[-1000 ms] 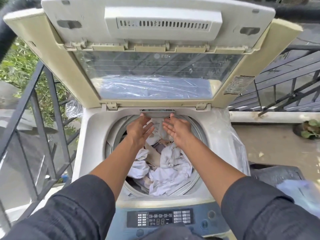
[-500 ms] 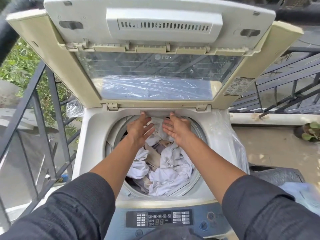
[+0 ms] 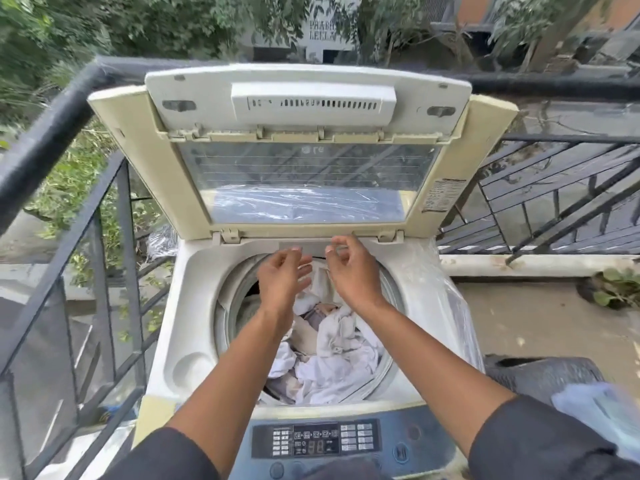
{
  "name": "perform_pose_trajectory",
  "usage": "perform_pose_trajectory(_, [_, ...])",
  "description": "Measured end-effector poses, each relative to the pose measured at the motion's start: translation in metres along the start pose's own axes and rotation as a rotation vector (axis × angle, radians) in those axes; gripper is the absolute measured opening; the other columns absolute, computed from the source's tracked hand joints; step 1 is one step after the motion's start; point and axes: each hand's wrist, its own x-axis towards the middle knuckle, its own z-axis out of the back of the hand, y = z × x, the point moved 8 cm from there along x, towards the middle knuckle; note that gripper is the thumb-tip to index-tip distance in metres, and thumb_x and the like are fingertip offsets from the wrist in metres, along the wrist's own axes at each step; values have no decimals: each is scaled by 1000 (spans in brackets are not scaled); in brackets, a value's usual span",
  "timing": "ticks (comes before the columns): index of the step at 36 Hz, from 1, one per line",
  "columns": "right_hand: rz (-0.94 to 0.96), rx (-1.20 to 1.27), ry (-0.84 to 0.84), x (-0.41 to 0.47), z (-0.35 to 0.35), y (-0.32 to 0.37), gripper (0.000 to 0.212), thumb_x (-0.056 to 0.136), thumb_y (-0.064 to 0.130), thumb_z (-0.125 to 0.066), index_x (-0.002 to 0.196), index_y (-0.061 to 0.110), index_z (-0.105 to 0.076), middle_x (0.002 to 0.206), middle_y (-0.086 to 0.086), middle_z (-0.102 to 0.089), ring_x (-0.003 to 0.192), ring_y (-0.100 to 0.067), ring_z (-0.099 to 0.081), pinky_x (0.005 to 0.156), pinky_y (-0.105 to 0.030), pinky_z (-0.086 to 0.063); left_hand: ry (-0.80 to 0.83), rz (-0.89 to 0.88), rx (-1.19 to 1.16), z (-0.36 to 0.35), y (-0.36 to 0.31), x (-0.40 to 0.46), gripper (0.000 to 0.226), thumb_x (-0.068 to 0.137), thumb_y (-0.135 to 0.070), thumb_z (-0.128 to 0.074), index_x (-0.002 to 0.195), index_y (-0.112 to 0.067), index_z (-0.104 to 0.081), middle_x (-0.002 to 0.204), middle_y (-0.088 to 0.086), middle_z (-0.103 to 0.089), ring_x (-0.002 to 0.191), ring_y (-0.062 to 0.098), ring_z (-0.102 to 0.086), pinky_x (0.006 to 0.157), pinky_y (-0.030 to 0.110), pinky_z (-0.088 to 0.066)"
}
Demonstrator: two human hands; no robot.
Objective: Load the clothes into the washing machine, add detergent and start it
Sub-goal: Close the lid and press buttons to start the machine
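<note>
A top-loading washing machine (image 3: 194, 306) stands in front of me with its lid (image 3: 311, 150) raised upright. White and pale clothes (image 3: 339, 355) fill the drum. My left hand (image 3: 282, 275) hovers over the back of the drum with fingers straight and holds nothing. My right hand (image 3: 349, 268) is beside it, fingers loosely curled, near a grey flap (image 3: 304, 247) on the back rim; whether it touches the flap I cannot tell. The control panel (image 3: 315, 439) with a lit display sits at the front edge.
Black metal railings (image 3: 86, 258) run along the left and behind the machine. A dark basket (image 3: 543, 374) with pale blue cloth (image 3: 599, 407) stands at the right. A potted plant (image 3: 613, 289) sits on the concrete floor farther right.
The view has tilted up, showing trees and railing beyond the lid. Both hands have lifted off the back rim. The right hand's fingers have curled; the left hand stays flat.
</note>
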Motion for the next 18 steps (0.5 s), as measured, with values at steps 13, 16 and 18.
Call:
perform_pose_trajectory(13, [853, -359, -543, -43, 104, 191, 32, 97, 29, -59, 125, 14, -66, 114, -4, -69, 108, -26, -58, 91, -37, -50, -134, -1118, 417, -37, -223, -98, 19, 104, -32, -66, 98, -17, -76, 85, -12, -75, 77, 2, -71, 71, 24, -60])
perform_pose_trajectory(16, [926, -442, -657, -40, 119, 219, 32, 95, 30, -61, 123, 14, -68, 120, -6, -67, 113, -27, -57, 95, -39, -46, -213, -1381, 466, -45, -265, -116, 20, 102, -27, -68, 92, -12, -75, 84, -3, -76, 73, 12, -70, 66, 33, -60])
perform_pose_trajectory(18, [929, -471, -700, -33, 126, 233, 33, 94, 31, -60, 123, 16, -68, 124, -5, -65, 118, -27, -55, 95, -36, -44, -289, -1470, 548, -50, -288, -119, 21, 102, -30, -67, 92, -14, -76, 88, -2, -76, 78, 17, -69, 70, 39, -57])
